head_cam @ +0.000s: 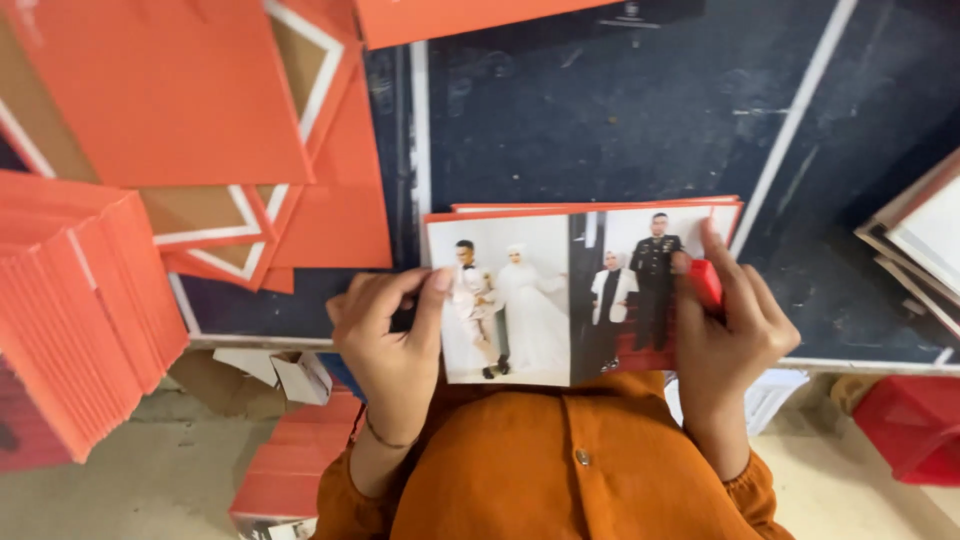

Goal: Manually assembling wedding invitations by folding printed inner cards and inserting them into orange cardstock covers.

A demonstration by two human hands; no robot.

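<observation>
I hold a printed photo sheet [545, 290] with an orange border over a thin stack of similar orange-edged sheets, at the near edge of a dark blue table [600, 120]. It shows two pictures of standing couples side by side. My left hand [390, 345] grips its left edge, thumb on the print. My right hand [725, 330] holds the right edge, fingers laid across the print's red corner. Both orange sleeves show below.
Orange card covers [170, 90] with brown undersides lie scattered at the upper left. A thick stack of orange boards [75, 300] stands at the left. More framed sheets [925, 240] lie at the right edge. A red crate [910, 420] and small boxes [300, 375] sit on the floor.
</observation>
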